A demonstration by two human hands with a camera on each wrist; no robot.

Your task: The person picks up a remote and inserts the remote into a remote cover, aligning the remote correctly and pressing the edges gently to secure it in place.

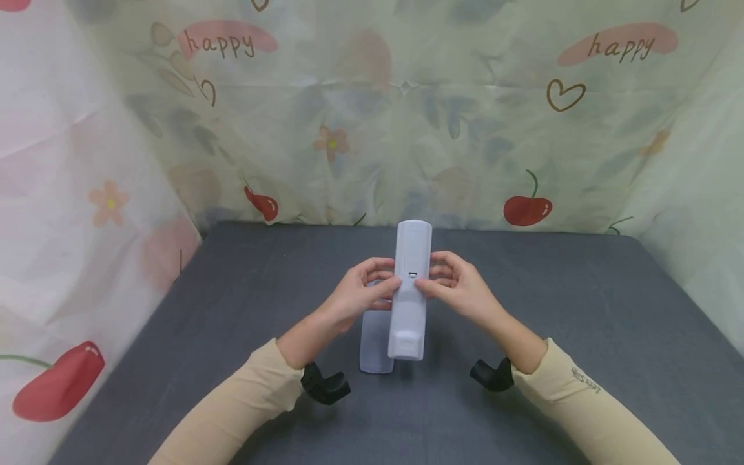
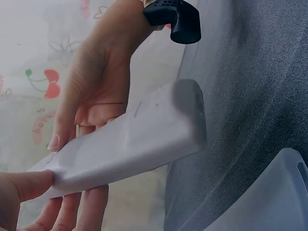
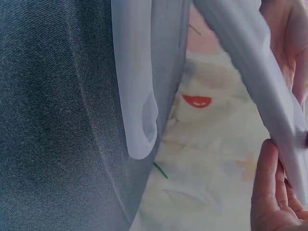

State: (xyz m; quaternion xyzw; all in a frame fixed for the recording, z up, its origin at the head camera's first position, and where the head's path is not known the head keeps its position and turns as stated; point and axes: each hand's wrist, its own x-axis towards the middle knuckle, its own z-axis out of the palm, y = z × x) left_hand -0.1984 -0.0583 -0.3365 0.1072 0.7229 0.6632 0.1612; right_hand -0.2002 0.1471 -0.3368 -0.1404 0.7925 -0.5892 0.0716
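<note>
A white remote control [image 1: 409, 310] is held up off the table, its back with a small latch facing the head camera and its far end raised. My left hand [image 1: 361, 290] grips its left edge, thumb on the back and fingers along the side. From the right, my right hand [image 1: 456, 284] holds it the same way, thumb near the latch. Beneath and a little left lies a translucent, remote-length case [image 1: 376, 345], partly hidden by the remote and my left hand. In the right wrist view the case [image 3: 137, 72] shows an oval opening near one end.
The dark grey cloth-covered table [image 1: 552, 310] spreads out around the hands. Printed fabric curtains [image 1: 407, 148] with cherries and the word "happy" stand behind and at both sides. Black wrist mounts [image 1: 494, 374] hang below both wrists, over the table.
</note>
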